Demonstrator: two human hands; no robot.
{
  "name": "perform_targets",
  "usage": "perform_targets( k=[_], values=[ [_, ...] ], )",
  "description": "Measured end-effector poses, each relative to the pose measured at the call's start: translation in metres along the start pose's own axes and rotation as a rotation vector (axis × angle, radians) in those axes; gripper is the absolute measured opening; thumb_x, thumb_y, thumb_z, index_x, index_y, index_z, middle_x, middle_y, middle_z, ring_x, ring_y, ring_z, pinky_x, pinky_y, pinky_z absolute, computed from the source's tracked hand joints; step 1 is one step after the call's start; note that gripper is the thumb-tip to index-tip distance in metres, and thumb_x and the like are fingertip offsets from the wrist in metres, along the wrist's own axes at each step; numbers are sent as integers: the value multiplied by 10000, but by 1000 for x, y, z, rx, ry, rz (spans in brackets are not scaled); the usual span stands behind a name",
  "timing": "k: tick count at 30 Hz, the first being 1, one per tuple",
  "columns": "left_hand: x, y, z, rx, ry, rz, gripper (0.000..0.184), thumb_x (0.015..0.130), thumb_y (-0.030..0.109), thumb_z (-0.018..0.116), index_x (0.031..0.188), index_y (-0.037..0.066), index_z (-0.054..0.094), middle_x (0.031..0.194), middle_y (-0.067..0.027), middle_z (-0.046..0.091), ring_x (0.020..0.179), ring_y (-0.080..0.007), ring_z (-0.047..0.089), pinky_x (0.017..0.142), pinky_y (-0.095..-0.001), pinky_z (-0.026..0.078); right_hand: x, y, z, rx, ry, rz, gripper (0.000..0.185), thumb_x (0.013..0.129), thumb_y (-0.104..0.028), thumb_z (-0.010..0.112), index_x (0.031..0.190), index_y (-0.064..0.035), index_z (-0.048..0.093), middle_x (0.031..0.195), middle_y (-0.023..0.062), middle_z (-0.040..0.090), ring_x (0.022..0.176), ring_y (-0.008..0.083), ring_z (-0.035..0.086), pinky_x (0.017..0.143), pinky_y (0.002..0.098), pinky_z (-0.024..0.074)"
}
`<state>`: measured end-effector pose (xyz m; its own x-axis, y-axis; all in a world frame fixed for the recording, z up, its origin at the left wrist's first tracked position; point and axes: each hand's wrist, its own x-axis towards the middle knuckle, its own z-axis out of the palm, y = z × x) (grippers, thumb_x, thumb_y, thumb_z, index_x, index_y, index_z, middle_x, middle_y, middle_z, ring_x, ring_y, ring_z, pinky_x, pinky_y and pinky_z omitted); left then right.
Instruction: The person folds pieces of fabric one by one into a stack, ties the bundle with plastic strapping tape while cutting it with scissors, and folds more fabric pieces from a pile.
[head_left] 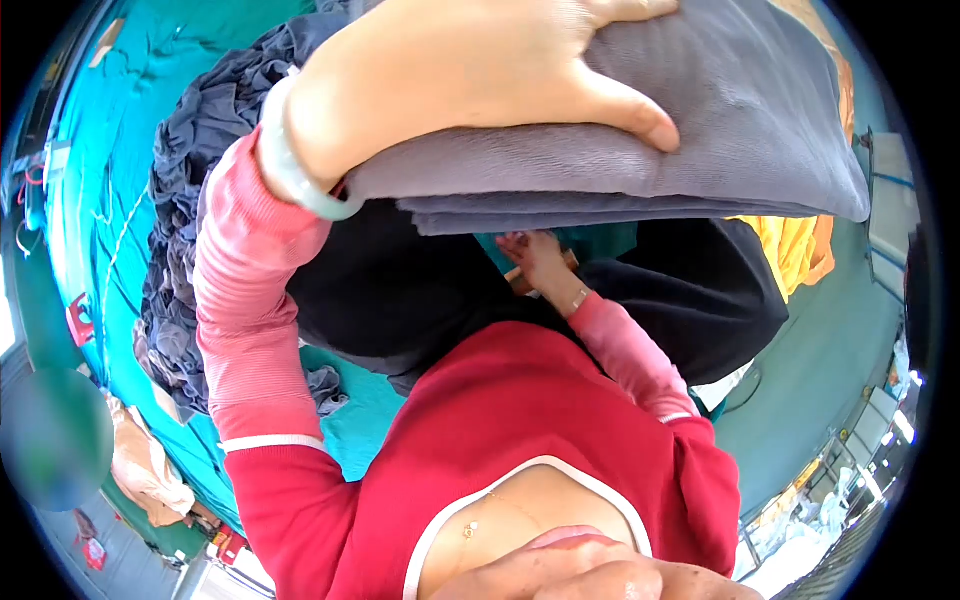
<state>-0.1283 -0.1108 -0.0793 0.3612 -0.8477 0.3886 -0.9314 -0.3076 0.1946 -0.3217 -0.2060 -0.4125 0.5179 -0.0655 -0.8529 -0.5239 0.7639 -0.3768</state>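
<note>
My left hand [480, 70] lies on top of a thick folded grey cloth [740, 130], with its thumb spread along the near edge. Most of its other fingers run out of view at the top. The cloth is stacked in several layers, and its front fold hangs over my lap. Beneath that fold, between my knees, is my right hand [543, 258]. Its small, partly hidden fingers look bent together, beside a narrow brown strip [520, 283]. Whatever they hold cannot be made out.
A heap of crumpled dark grey fabric [185, 230] lies to my left on a teal sheet [110, 200]. Yellow cloth [785, 250] shows past my right knee. A red object [80, 318] is at the far left, and a beige cloth [145, 465] lies at the lower left.
</note>
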Motion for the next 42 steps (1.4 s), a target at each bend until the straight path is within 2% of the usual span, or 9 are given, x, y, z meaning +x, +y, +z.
perform_targets(
  k=[4,6,12,20,26,31,32,35,42],
  values=[
    [0,-15,12,-42,78,-4,781,764,623,554,1271,30,532,1292,-264,479,1212,-402,443,973,-499,333,-75,-41,-22,-577,-286,-565,195,919,-122,482,972,40,578,784,100,613,791,234,637,757,335,521],
    [-7,-3,-4,-19,51,-43,787,759,636,545,1273,40,533,1302,-255,478,1222,-395,440,976,-512,328,-120,-66,-13,-167,-237,-274,222,930,-138,470,932,58,573,749,95,604,733,210,612,679,297,505],
    [0,-2,20,144,112,-110,787,701,728,546,1286,201,548,1296,-136,523,1130,-339,543,930,-480,409,-226,-125,-2,-804,-180,-418,277,927,-185,483,829,54,583,508,46,503,419,113,461,461,227,375],
    [-6,5,10,-4,54,-83,834,658,743,563,1251,156,580,1210,-204,543,1133,-393,515,887,-666,301,-319,-199,52,-1281,-391,-1486,284,914,-214,541,775,32,578,531,8,446,461,49,351,562,213,333],
    [-13,23,22,-12,90,-104,815,650,695,591,1267,162,564,1342,-258,438,1279,-434,357,968,-732,140,-310,-234,113,-1305,123,-1365,161,905,-89,499,769,-7,526,655,2,455,562,75,385,576,219,310],
    [-11,3,-16,-136,-143,55,636,677,641,621,1026,115,697,1142,-220,596,1139,-388,520,885,-673,318,-274,-242,133,-1759,107,-1175,135,908,-64,479,783,-15,469,703,35,391,632,101,361,564,252,303],
    [16,-26,-30,-424,-541,153,779,713,645,622,1248,80,567,1210,-159,592,1144,-340,526,1009,-515,338,-263,-242,125,-1644,92,-1121,129,903,-58,475,789,0,459,695,54,358,614,129,359,566,259,313],
    [84,-82,3,-520,-412,138,548,756,614,603,963,118,708,962,-101,678,933,-256,621,809,-404,465,-264,-235,126,-1810,153,-1215,124,889,-28,456,775,18,435,732,70,372,637,151,368,580,263,320],
    [94,-269,179,-1095,-194,-565,492,812,550,607,979,89,649,803,-65,638,778,-192,593,627,-368,494,-259,-260,120,-1747,209,-983,165,882,-51,462,741,3,396,714,47,321,630,133,328,563,255,289]
  ],
)
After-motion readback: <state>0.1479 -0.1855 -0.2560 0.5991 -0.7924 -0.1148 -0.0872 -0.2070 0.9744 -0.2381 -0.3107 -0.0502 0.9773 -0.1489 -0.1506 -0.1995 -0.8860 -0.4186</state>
